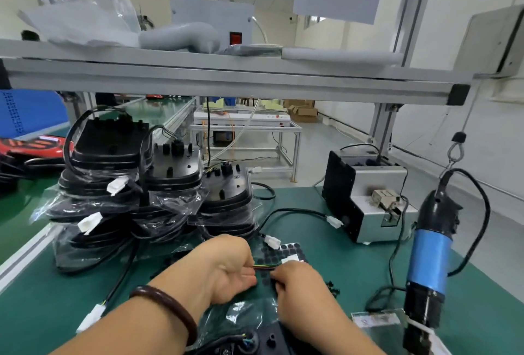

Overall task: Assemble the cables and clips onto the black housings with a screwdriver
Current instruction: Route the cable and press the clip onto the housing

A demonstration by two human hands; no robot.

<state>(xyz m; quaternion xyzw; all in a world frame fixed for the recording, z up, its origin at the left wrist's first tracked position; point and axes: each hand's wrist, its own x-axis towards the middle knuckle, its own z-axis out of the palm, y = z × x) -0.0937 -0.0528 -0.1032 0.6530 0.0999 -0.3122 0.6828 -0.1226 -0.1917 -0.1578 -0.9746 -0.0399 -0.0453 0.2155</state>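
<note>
A thin coloured cable (264, 267) is held low over the green mat (360, 275), stretched between the two hands. It is pinched by the curled fingers of the left hand (226, 266), on whose wrist a dark bracelet (170, 306) is worn. Its other end is gripped by the bent fingertips of the right hand (300, 289). A white connector (289, 259) is seen just behind the cable, over a sheet of round black pads (272, 251).

Black housings (170, 167) are piled in three stacks at the back left of the mat. Most of them are wrapped in clear plastic bags (85, 207), with cables and white plugs trailing out. One more housing (272, 339) lies at the near edge beneath the forearms, partly covered by a crumpled bag (241, 315).

The screwdriver (431, 255), banded in blue, is hung from a hook at the right, apart from both hands. A small clear box (377, 320) is set beside its tip; its contents cannot be made out. A grey feeder unit (368, 184) stands behind it. An open cardboard box (304, 112) is seen on the far floor.
</note>
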